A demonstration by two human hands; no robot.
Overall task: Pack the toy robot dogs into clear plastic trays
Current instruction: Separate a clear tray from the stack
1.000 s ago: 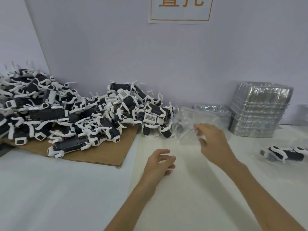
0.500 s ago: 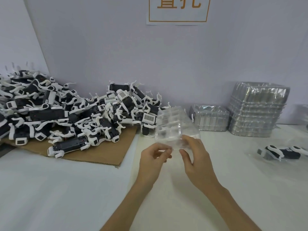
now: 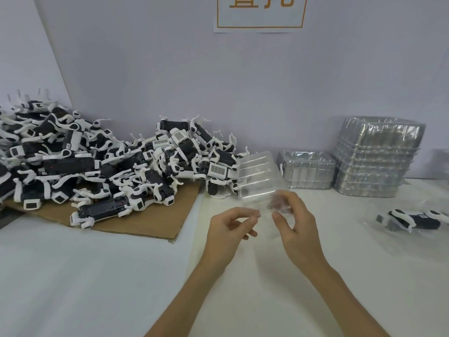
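Position: clear tray [image 3: 261, 176] held above tabletop [image 3: 97, 276] at centre, tilted up toward far wall, just right of toy dog pile [image 3: 109, 164] on cardboard [image 3: 155, 222].

Handling: likely very light, thin, flexible, slick. Probably buckles under hard squeeze, so best taken by rim with light pinch.

Hands: left hand [image 3: 228, 229] pinches near left corner between thumb and forefinger. Right hand [image 3: 296, 222] grips near right edge, fingertips showing through plastic.

Spare tray stacks [image 3: 374, 156] far right.

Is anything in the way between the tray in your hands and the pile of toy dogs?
Nothing visible. The left hand and right hand hold the clear tray right beside the nearest toy dogs in the pile.
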